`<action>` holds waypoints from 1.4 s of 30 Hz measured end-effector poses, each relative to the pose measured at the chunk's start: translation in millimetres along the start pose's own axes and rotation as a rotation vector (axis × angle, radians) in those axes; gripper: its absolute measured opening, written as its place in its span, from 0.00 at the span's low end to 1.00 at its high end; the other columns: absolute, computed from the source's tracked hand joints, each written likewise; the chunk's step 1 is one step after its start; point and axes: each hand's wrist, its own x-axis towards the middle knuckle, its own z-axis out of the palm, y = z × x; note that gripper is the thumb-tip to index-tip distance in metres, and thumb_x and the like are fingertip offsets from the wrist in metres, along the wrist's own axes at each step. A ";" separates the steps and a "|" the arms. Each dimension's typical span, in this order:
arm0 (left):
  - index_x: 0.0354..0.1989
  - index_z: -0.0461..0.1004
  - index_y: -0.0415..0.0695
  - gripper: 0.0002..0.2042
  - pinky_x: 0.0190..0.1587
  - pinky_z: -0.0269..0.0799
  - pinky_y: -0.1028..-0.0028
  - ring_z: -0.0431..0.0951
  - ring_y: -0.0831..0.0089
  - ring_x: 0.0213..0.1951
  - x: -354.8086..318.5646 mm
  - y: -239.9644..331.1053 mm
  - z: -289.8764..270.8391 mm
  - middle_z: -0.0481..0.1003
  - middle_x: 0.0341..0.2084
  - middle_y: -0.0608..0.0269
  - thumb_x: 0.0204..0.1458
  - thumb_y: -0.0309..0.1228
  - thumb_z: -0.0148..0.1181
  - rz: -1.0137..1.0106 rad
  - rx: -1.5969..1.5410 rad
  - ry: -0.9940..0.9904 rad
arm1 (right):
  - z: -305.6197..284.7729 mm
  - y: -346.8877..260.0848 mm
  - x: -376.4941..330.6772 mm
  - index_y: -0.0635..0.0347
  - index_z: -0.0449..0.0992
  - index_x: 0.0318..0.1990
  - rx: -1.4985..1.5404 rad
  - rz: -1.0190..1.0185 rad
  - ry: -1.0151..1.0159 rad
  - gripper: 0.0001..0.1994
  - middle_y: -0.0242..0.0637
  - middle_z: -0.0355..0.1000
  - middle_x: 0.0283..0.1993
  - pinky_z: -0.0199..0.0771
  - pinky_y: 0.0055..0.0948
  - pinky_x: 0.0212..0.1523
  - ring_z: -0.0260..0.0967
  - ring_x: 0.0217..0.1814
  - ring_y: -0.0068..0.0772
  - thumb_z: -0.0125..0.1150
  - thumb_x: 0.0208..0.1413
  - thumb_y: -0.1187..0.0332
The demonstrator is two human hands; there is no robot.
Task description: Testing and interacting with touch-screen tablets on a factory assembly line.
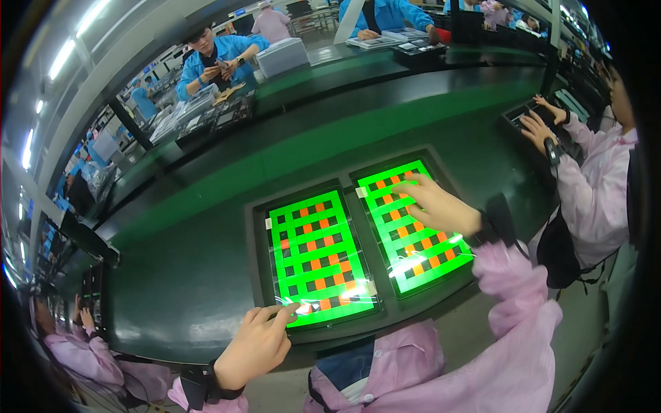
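Observation:
Two tablets lie side by side in a dark two-slot tray, their screens lit with a grid of green, black and orange squares. My left hand (256, 344) is at the lower left corner of the left tablet (295, 261), index finger stretched onto the screen and the other fingers bent. Over the upper part of the right tablet (411, 281), my right hand (441, 205) spreads its fingers, the tips at the glass. Neither hand holds anything. The tray (372, 256) shows as a divider and rim around both tablets. Glare whitens parts of both screens.
The tray rests on a dark green work surface (172, 268). At the right, a person's hands (540, 127) work over another dark tray. Across the line, people in blue sit beside stacked trays (284, 58) and a tray of devices (220, 117). Another person (82, 351) works at far left.

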 end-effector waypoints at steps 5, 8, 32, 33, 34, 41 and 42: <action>0.53 0.63 0.38 0.22 0.52 0.61 0.63 0.70 0.56 0.47 23.4 -8.8 -14.8 0.73 0.43 0.54 0.46 0.19 0.50 0.036 0.032 0.181 | 12.2 11.1 20.8 0.63 0.65 0.53 -0.134 0.027 -0.046 0.20 0.55 0.69 0.48 0.63 0.52 0.55 0.56 0.61 0.60 0.49 0.50 0.72; 0.54 0.62 0.39 0.23 0.54 0.60 0.63 0.69 0.56 0.49 55.0 -33.8 -13.7 0.72 0.44 0.55 0.46 0.19 0.50 0.039 0.044 0.275 | 1.1 -20.4 -16.6 0.63 0.66 0.52 -0.217 -0.069 -0.185 0.20 0.55 0.70 0.46 0.62 0.52 0.56 0.56 0.61 0.61 0.50 0.49 0.72; 0.57 0.62 0.39 0.24 0.53 0.63 0.61 0.67 0.51 0.50 47.2 -10.6 -13.5 0.69 0.47 0.47 0.47 0.21 0.51 0.108 -0.060 0.045 | 6.6 10.8 -15.3 0.62 0.63 0.55 -0.297 0.067 -0.097 0.25 0.50 0.68 0.48 0.62 0.47 0.58 0.57 0.59 0.56 0.51 0.45 0.76; 0.57 0.61 0.39 0.24 0.54 0.62 0.61 0.66 0.51 0.51 58.1 -19.8 -9.6 0.68 0.49 0.47 0.47 0.21 0.51 0.120 -0.065 0.094 | 6.5 4.0 -37.7 0.65 0.65 0.53 -0.340 -0.018 -0.079 0.23 0.51 0.71 0.42 0.62 0.46 0.55 0.59 0.59 0.57 0.53 0.46 0.72; 0.57 0.60 0.39 0.25 0.55 0.62 0.61 0.66 0.51 0.52 68.9 -30.1 -4.4 0.67 0.50 0.47 0.47 0.21 0.51 0.126 -0.071 0.142 | -5.3 -20.8 -57.4 0.66 0.65 0.53 -0.287 -0.023 -0.105 0.23 0.52 0.71 0.43 0.62 0.45 0.53 0.60 0.57 0.56 0.53 0.46 0.72; 0.59 0.56 0.36 0.30 0.59 0.58 0.56 0.62 0.50 0.57 155.1 -71.8 30.1 0.67 0.50 0.46 0.43 0.19 0.50 0.110 0.029 0.312 | -36.9 -56.8 -101.8 0.65 0.64 0.56 -0.063 0.054 -0.290 0.23 0.62 0.64 0.52 0.59 0.50 0.60 0.58 0.60 0.63 0.50 0.50 0.73; 0.60 0.56 0.36 0.30 0.59 0.58 0.56 0.62 0.49 0.57 160.1 -69.5 33.4 0.67 0.50 0.45 0.43 0.19 0.50 0.118 0.028 0.308 | -36.8 -48.5 -92.7 0.62 0.65 0.56 -0.028 0.148 -0.241 0.22 0.59 0.61 0.56 0.61 0.43 0.60 0.57 0.61 0.59 0.51 0.51 0.73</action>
